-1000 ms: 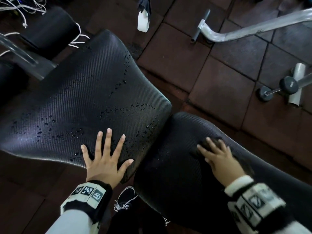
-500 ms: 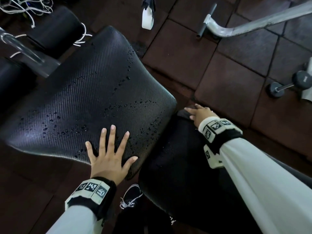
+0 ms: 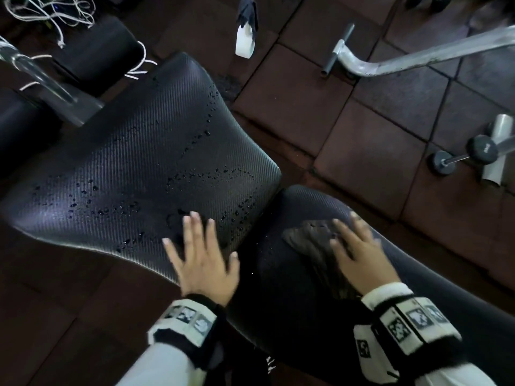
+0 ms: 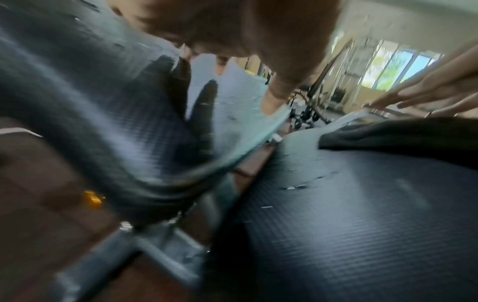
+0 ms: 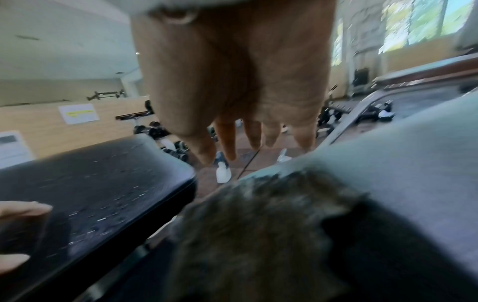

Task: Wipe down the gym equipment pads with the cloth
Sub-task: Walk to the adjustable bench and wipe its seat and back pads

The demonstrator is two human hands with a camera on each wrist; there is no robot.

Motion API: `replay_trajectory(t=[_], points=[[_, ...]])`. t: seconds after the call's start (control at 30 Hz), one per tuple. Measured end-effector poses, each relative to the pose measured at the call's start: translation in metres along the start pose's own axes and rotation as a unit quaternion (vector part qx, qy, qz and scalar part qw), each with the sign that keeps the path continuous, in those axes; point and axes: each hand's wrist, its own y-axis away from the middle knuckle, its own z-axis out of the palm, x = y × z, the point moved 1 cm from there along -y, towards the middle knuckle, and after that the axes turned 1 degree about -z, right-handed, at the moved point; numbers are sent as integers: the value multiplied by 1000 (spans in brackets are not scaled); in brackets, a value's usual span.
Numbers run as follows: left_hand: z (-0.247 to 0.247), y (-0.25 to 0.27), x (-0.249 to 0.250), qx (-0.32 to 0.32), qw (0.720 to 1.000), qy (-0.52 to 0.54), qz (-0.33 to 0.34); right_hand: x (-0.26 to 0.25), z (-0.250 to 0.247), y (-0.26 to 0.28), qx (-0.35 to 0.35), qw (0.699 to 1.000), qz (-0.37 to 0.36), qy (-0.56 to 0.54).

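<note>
Cloth (image 3: 312,240) was a dark, fuzzy, crumpled rag sitting on the near right pad (image 3: 292,288), close to that pad's far end, with the right hand (image 3: 359,252) laid flat on top of it. That grip was open, fingers straight and spread, just pressing the rag down instead of bunching it up. Left hand (image 3: 203,254) was also open, fingers splayed, palm down on the near right corner of the left pad (image 3: 139,162), holding nothing; it looked like it was only bracing. Progress-wise I'd call it early to maybe a third done. The left pad was covered in droplets (image 3: 206,174), trails of them running across the middle and up the right edge, so that one looked sprayed but not wiped yet. The right pad only showed a few specks near the gap between the two pads, and most of what I could see looked dry-ish, so my guess is that was the one being worked. Hard to say how much of it was finished since its near end ran out of view. Both pads were black with a ribbed, carbon-weave-looking texture. From the wrist views the rag looked brownish grey and kind of shaggy, though it was blurry. A spray bottle (image 3: 245,40) stood on the floor past the pads.
</note>
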Motion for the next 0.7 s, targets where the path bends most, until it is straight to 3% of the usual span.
replay_trajectory(t=[0.07,0.17,0.27,0.4,0.57,0.7], points=[[10,13,48,-35,997,60,36,29,-12,0,13,993,92,75],[24,28,115,-100,984,120,81,59,-15,8,-20,968,220,119],[32,32,157,-147,976,134,83,61,-8,11,-26,966,230,118],[42,31,175,-205,972,103,53,60,-5,7,-40,960,247,123],[55,34,161,-150,973,160,69,62,-2,7,-32,962,241,126],[59,7,156,-170,967,180,51,62,-1,7,-37,960,244,131]])
